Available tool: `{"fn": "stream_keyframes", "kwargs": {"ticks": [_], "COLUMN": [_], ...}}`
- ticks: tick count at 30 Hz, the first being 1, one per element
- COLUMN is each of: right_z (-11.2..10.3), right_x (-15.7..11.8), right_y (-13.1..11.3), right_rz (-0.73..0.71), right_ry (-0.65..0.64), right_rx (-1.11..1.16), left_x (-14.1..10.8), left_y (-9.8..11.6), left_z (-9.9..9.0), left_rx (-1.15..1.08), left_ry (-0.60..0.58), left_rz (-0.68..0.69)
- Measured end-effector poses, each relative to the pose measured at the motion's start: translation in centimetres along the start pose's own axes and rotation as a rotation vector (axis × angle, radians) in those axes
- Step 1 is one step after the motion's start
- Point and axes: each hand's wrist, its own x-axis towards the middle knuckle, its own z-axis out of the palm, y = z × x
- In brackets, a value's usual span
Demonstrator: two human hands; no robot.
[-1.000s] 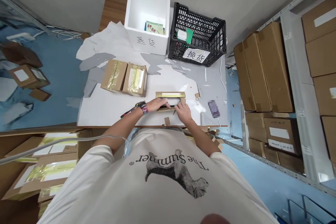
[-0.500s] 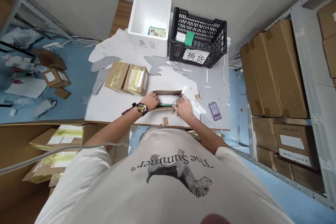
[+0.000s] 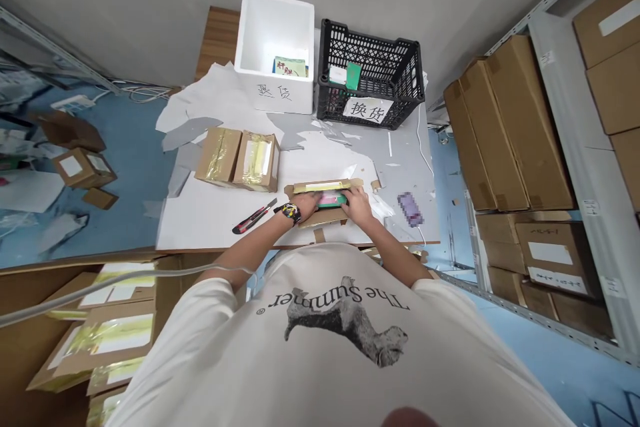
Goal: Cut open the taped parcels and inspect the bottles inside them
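Head view, looking down: an open box [image 3: 325, 219] sits on the table [image 3: 200, 227] near the edge in front of you, flaps spread. Inside lies a green pack [image 3: 331, 199] with a pink patch.

Your left hand [image 3: 305, 205] is at the box's left end, your right hand [image 3: 358, 205] at its right, fingers bent in over the opening. Whether either hand is clamped on the pack or only resting there, I cannot tell.

The box looks light, with stiff walls and flaps that should bend easily; its short ends offer the steadiest hold. The pack seems light too, perhaps smooth enough to slide and thin enough to dent, so holding it by both ends, without squeezing, looks best.

The strip label on the far flap and any print on the pack are too small to read. Behind, the white bin [image 3: 273, 92] bears two handwritten characters, apparently 退货; the black crate's [image 3: 370, 73] paper sign reads 换货. Your shirt [image 3: 320, 373] says "The Summer" with an ® mark, upside down from here, above a printed animal.
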Motion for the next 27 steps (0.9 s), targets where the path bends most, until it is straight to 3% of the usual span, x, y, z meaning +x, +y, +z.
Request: {"fn": "stream_keyframes", "kwargs": {"ticks": [4,13,19,27], "right_z": [0.6,1.5,1.4,1.5], "right_x": [0.0,-0.3,0.4,0.6], "right_y": [0.2,0.2,-0.1,-0.9], "right_rz": [0.018,0.084,0.101,0.097], "right_ry": [0.024,0.057,0.083,0.132], "right_rx": [0.049,0.065,0.094,0.043], "left_x": [0.9,2.0,2.5,3.1], "left_y": [0.5,1.7,2.0,1.8], "left_z": [0.5,2.5,2.7,2.3], "left_rx": [0.008,0.117,0.156,0.075], "left_ry": [0.030,0.041,0.046,0.084], "left_rz": [0.005,0.238,0.043,-0.048]}}
